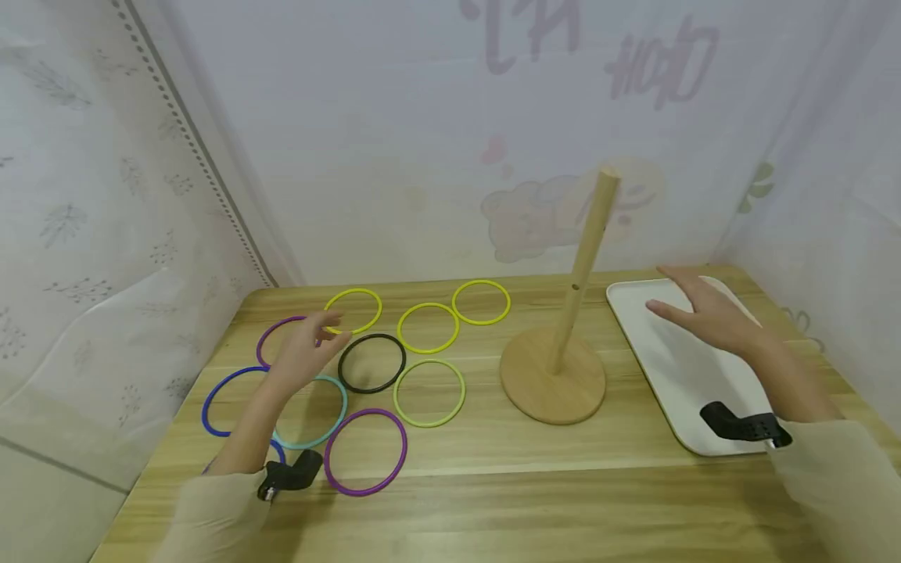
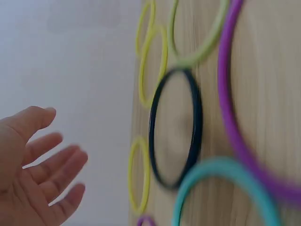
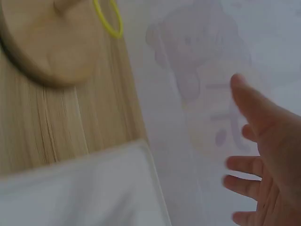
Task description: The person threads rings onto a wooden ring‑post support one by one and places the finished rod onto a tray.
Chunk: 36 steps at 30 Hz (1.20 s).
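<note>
My left hand point(image 1: 307, 353) hovers over the rings on the left, fingers loosely bent and holding nothing. Around it lie a purple ring point(image 1: 263, 342), a teal ring point(image 1: 345, 404), a black ring point(image 1: 404, 361) and a yellow ring point(image 1: 353, 291). In the left wrist view the black ring point(image 2: 198, 122) lies to the right of that hand point(image 2: 40, 169). Above the white tray point(image 1: 651, 352) is my right hand point(image 1: 711, 313), thumb and fingers spread, with nothing in it. The right wrist view shows the hand point(image 3: 268, 155) apart from the tray point(image 3: 84, 188).
A wooden post point(image 1: 587, 250) on a round base point(image 1: 524, 383) stands between the rings and the tray. Other rings lie flat: a light green one point(image 1: 464, 391), a nearer purple one point(image 1: 404, 453) and a blue one point(image 1: 206, 410). A curtain point(image 1: 394, 156) hangs behind the table.
</note>
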Each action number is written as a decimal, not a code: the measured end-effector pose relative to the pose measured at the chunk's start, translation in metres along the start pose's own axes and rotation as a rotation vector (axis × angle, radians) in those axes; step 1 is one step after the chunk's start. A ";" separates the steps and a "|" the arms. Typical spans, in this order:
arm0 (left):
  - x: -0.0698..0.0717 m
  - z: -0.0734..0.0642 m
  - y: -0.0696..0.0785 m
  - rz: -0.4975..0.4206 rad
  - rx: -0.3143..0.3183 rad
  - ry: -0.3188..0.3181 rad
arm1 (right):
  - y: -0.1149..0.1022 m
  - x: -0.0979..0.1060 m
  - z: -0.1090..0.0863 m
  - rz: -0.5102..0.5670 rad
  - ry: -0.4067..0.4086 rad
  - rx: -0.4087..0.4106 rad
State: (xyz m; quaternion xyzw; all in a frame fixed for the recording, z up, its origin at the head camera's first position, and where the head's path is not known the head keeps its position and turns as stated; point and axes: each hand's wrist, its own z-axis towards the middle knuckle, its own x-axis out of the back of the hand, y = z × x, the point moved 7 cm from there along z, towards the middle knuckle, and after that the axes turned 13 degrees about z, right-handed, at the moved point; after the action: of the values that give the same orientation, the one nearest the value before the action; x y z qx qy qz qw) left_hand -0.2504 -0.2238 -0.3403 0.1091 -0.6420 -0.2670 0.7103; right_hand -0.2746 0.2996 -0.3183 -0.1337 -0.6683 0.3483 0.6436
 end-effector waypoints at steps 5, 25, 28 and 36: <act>-0.037 0.014 0.020 -0.145 -0.035 -0.102 | -0.025 -0.031 -0.003 0.159 0.028 0.057; -0.097 0.037 0.038 0.045 -0.070 -0.239 | -0.056 -0.109 0.006 0.402 0.006 0.209; -0.098 0.038 0.038 0.062 -0.070 -0.239 | -0.058 -0.112 0.008 0.398 0.015 0.222; -0.102 0.039 0.038 0.065 -0.081 -0.258 | -0.057 -0.118 0.012 0.347 0.046 0.201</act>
State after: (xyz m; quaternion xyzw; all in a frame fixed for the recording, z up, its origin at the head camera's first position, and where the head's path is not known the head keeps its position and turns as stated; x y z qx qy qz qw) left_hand -0.2823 -0.1321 -0.4028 0.0241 -0.7200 -0.2812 0.6339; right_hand -0.2545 0.1808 -0.3712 -0.1899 -0.5823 0.5158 0.5990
